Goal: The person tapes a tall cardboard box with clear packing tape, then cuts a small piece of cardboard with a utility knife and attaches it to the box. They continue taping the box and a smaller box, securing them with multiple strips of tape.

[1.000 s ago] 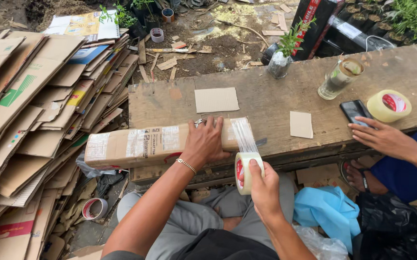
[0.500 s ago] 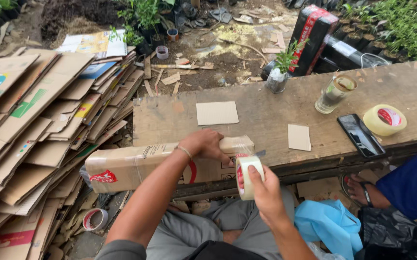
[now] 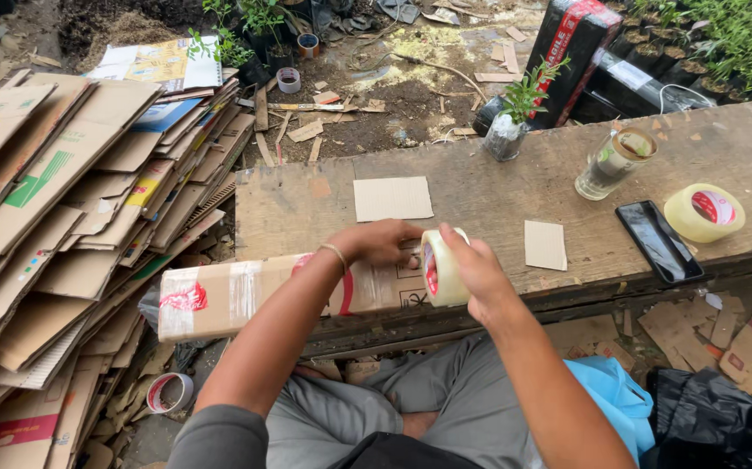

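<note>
Brown flattened cardboard [image 3: 55, 217] fills the left of the frame, with a spent tape core [image 3: 168, 393] on the ground at lower left. At centre, a long taped cardboard package [image 3: 254, 295] lies along the near edge of the wooden bench [image 3: 498, 200]; my left hand [image 3: 376, 243] presses on its right end. Just right of it, my right hand [image 3: 476, 269] is closed around a roll of clear tape [image 3: 441, 267], seemingly touching the package end. Farther right lie a cardboard piece [image 3: 544, 245], a dark phone [image 3: 658, 241] and a second tape roll [image 3: 703, 213].
</note>
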